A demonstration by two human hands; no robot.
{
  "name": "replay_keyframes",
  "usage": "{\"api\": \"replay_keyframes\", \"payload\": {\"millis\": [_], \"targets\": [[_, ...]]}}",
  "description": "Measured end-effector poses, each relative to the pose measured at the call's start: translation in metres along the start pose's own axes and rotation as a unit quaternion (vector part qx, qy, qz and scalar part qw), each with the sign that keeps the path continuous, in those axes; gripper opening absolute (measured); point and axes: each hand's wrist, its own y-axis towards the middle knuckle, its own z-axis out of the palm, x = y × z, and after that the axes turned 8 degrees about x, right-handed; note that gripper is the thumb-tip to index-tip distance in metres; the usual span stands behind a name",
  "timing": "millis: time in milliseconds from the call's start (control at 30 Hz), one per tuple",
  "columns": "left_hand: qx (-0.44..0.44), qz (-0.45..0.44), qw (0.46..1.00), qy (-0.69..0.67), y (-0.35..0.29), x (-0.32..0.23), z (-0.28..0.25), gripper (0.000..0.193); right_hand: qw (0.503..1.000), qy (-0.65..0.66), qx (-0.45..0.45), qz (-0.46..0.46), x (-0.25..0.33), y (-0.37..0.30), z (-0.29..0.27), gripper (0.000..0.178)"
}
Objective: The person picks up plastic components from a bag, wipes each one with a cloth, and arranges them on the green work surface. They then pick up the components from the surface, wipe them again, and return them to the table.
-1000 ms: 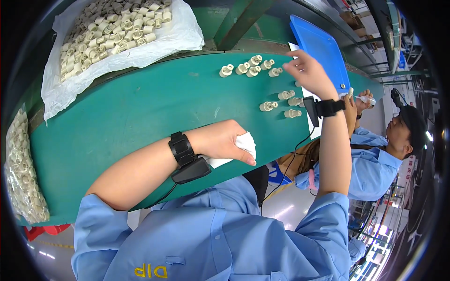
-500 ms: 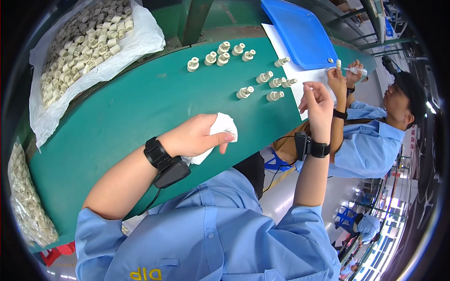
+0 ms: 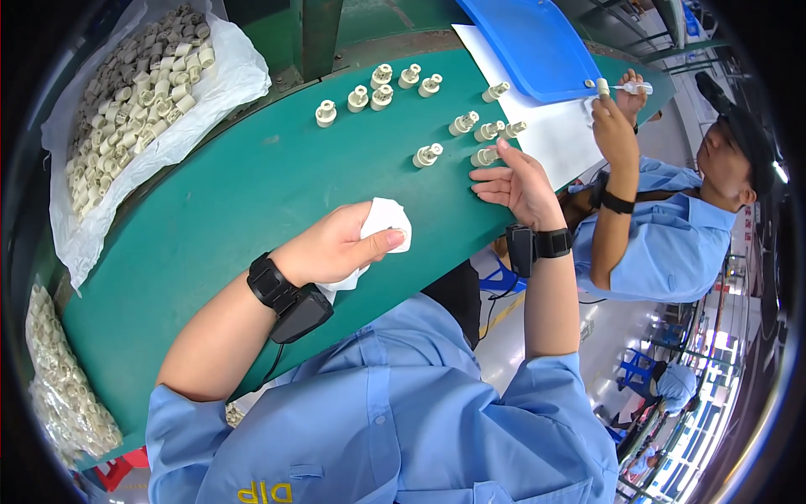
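My left hand [image 3: 332,244] is closed round a crumpled white cloth [image 3: 388,223], low over the green table [image 3: 277,185]. Its thumb presses on top of the cloth. My right hand [image 3: 527,189] is open, palm partly turned up and fingers apart. Its thumb and fingers are beside a cream lamp holder [image 3: 484,157], and whether they touch it I cannot tell. More lamp holders stand close by, among them one farther left [image 3: 427,155] and one behind [image 3: 463,123]. Another loose group of lamp holders [image 3: 382,97] stands at the far edge.
A blue tray [image 3: 537,50] and white paper [image 3: 546,139] lie at the far right. There, a co-worker's hands [image 3: 617,126] hold a cream part and a small nozzle bottle [image 3: 635,87]. An opened white bag [image 3: 243,71] of cream parts and a clear bag [image 3: 71,386] fill the left side.
My right hand has come down and left, from over the paper's edge to the nearest lamp holders, and its fingers have spread. The left hand still holds the cloth. The whole view has shifted slightly.
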Motion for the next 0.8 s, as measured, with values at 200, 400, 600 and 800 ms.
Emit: {"api": "replay_keyframes", "payload": {"millis": [200,400,600,800], "targets": [[0.009,-0.007,1.0,-0.002,-0.001,-0.005,-0.001,0.024,0.999,0.025,0.038,0.005,-0.001,0.007,-0.002,0.049],[0.008,0.012,1.0,0.005,0.0,-0.009,0.0,0.024,0.999,0.016,0.029,0.024,0.002,0.007,0.0,0.048],[0.003,0.047,0.998,0.035,0.003,-0.003,0.002,0.021,0.999,-0.02,0.024,0.021,0.0,0.009,0.003,0.048],[0.032,-0.012,0.999,0.04,0.0,-0.015,-0.002,0.023,0.999,-0.042,0.001,0.017,0.002,0.011,0.006,0.047]]}}
